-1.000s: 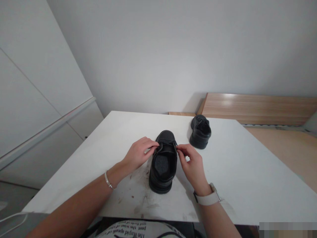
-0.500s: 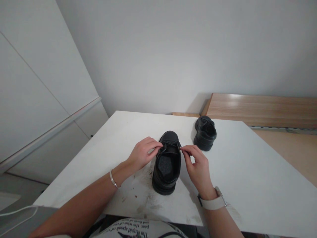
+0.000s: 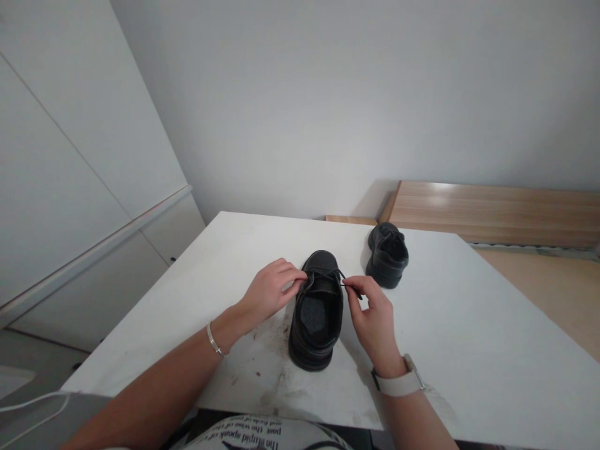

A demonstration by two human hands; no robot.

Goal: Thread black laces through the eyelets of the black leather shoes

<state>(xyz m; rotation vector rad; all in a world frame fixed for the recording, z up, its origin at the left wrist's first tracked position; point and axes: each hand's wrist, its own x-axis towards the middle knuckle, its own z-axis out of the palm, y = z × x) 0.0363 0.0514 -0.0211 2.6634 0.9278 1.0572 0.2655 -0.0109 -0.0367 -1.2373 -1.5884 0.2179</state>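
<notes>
A black lace-up shoe [image 3: 313, 356] stands upright on the white table, its toe pointing away from me. At the left side of its lacing, my left hand [image 3: 274, 289] is closed in a pinch at the edge by the eyelets; whether lace or leather is between the fingertips I cannot make out. On the other side, my right hand [image 3: 372, 312] pinches the black shoelace [image 3: 356, 292], whose end sticks out past the fingers. Lace strands cross over the tongue. The second black shoe [image 3: 388, 265] stands apart, farther back to the right.
The white table [image 3: 469, 350] has dirt smudges and crumbs near its front edge. A wood-grain board [image 3: 487, 209] lies beyond its back right corner. A wall [image 3: 328, 112] rises behind, and white panels [image 3: 65, 156] slope at left. A white cable [image 3: 35, 403] hangs lower left.
My right hand has shifted slightly, and more of the lace now shows around its fingers and beside the shoe. My left hand has hardly moved.
</notes>
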